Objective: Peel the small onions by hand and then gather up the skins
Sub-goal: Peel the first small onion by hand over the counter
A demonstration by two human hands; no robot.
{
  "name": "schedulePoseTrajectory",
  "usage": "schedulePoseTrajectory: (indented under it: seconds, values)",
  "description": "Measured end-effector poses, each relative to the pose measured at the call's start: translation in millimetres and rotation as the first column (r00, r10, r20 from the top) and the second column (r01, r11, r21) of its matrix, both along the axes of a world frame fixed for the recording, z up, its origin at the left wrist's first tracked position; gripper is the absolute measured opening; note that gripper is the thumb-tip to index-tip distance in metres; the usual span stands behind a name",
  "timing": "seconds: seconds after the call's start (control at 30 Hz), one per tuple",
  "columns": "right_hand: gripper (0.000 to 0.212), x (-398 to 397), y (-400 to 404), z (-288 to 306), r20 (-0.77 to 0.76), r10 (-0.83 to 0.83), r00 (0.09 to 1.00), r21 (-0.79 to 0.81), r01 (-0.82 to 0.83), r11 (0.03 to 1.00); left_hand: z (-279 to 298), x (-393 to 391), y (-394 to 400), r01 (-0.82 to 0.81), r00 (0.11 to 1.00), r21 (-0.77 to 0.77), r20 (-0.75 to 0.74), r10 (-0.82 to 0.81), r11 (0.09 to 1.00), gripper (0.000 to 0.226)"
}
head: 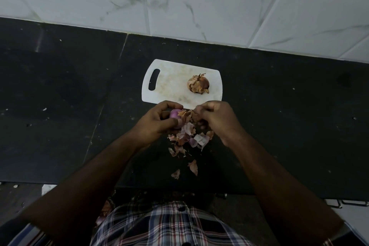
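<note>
- While the peeling is under way, loose skins [186,142] lie scattered on the dark table [60,106], on the near side of the white cutting board [173,84], with a few stray flakes closer to the person's body.
- Just above that pile, at the board's near edge, the left hand [157,124] cups a small onion [175,119]; its fingers are curled around it, and the purple flesh showing suggests this one is mostly bare.
- Right beside it, the right hand [217,118] has its fingers pressed together, pinching a papery strip that hangs from the onion.
- Farther off, on the board's right half, a second onion [198,84] sits untouched in its brown skin.
- By my reading, one onion is nearly finished, one is left, and the skins have not yet been gathered.
</note>
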State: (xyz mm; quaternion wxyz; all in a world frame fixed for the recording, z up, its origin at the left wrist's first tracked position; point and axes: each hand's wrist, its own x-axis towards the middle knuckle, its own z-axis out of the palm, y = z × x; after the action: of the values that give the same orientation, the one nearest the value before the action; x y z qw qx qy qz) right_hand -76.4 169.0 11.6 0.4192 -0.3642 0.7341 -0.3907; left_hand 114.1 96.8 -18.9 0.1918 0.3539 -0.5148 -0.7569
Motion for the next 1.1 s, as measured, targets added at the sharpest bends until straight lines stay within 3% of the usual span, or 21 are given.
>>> schedulePoseTrajectory:
  seconds: [0.07, 0.13, 0.17, 0.23, 0.3, 0.37, 0.43, 0.5, 0.53, 0.57, 0.63, 0.7, 0.77, 0.87, 0.93, 1.03, 1.1]
  values:
    - [0.024, -3, 5, 0, -0.004, 0.095, 0.996, -0.089, -0.094, 0.992, -1, -1, 0, 0.003, 1.0, -0.002, 0.011, -0.003, 1.0, 0.043]
    - [0.038, 2, 5, 1, 0.074, 0.162, 0.984, -0.1, -0.154, 0.983, -1, -1, -1, 0.03, 0.999, -0.043, 0.038, -0.028, 0.999, 0.04]
    - [0.039, 5, 3, 1, 0.036, 0.19, 0.981, -0.09, -0.186, 0.978, -1, -2, -1, 0.045, 0.997, -0.079, 0.063, -0.04, 0.996, 0.04]
    - [0.03, 12, 0, -3, -0.148, 0.168, 0.975, -0.103, -0.184, 0.978, 1, -4, 0, 0.052, 0.994, -0.134, 0.102, -0.038, 0.99, 0.04]
    - [0.009, 14, -4, -8, -0.205, 0.074, 0.976, -0.155, -0.107, 0.982, 1, -4, 1, 0.034, 0.995, -0.132, 0.098, -0.021, 0.991, 0.042]
    - [0.013, 17, -5, -13, -0.114, -0.009, 0.993, -0.149, -0.009, 0.989, 3, -4, 1, 0.026, 0.996, -0.132, 0.085, -0.015, 0.991, 0.044]
    - [0.015, 22, -6, -14, 0.123, -0.125, 0.985, -0.086, 0.136, 0.987, 5, -4, -1, 0.025, 0.996, -0.159, 0.088, -0.011, 0.987, 0.046]
    - [0.013, 22, -7, -11, 0.35, -0.281, 0.894, -0.022, 0.308, 0.951, 5, -2, -3, 0.016, 0.995, -0.186, 0.097, 0.002, 0.982, 0.047]
    - [0.014, 17, -8, -11, 0.367, -0.322, 0.873, -0.01, 0.35, 0.937, 4, -1, -4, 0.005, 0.994, -0.202, 0.109, 0.017, 0.979, 0.047]
    - [0.018, 10, -8, -12, 0.299, -0.308, 0.903, -0.014, 0.327, 0.945, 4, 1, -5, -0.005, 0.991, -0.22, 0.13, 0.034, 0.975, 0.048]
    - [0.032, -1, -4, -13, 0.096, -0.094, 0.991, 0.004, 0.094, 0.996, 2, 5, -8, -0.019, 0.982, -0.245, 0.18, 0.065, 0.969, 0.052]
    - [0.043, -1, 1, -15, 0.005, 0.127, 0.992, 0.069, -0.127, 0.989, 0, 5, -13, -0.021, 0.971, -0.246, 0.227, 0.079, 0.969, 0.061]
    - [0.039, 4, 2, -18, -0.131, 0.159, 0.979, 0.057, -0.152, 0.987, -2, 3, -19, -0.048, 0.966, -0.211, 0.238, 0.099, 0.976, 0.063]
    - [0.017, 10, 0, -23, -0.331, 0.043, 0.943, -0.051, -0.064, 0.997, -4, -2, -31, -0.177, 0.968, -0.036, 0.172, 0.18, 0.984, 0.056]
    - [0.008, 10, -2, -26, -0.396, 0.1, 0.913, -0.039, -0.125, 0.991, -4, -6, -40, -0.201, 0.955, -0.077, 0.209, 0.213, 0.977, 0.051]
    - [0.021, 10, -2, -27, -0.421, 0.305, 0.854, 0.078, -0.301, 0.95, 0, -16, -55, -0.21, 0.93, -0.162, 0.271, 0.248, 0.964, 0.048]
    - [0.022, 9, -4, -26, -0.41, 0.273, 0.87, 0.046, -0.279, 0.959, 0, -24, -67, -0.217, 0.918, -0.195, 0.294, 0.268, 0.956, 0.046]
